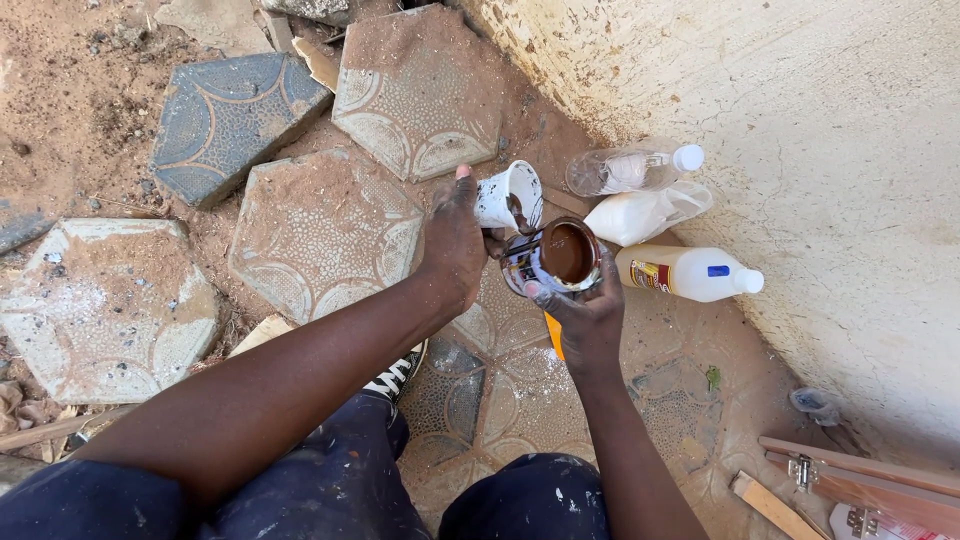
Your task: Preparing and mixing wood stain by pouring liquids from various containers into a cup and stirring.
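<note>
My left hand grips a small white cup, smeared inside and tilted toward a tin. My right hand holds that round metal tin from below; it is open at the top and full of brown liquid. Cup and tin almost touch above the patterned hexagonal paving tiles. Both forearms reach out over my knees in dark, paint-spotted trousers, and part of a black-and-white shoe shows between them.
A clear plastic bottle, a bag of white powder and a white bottle with a blue mark lie along the rough plastered wall. Wooden pieces with metal hinges sit at lower right. Loose tiles and dirt lie at left.
</note>
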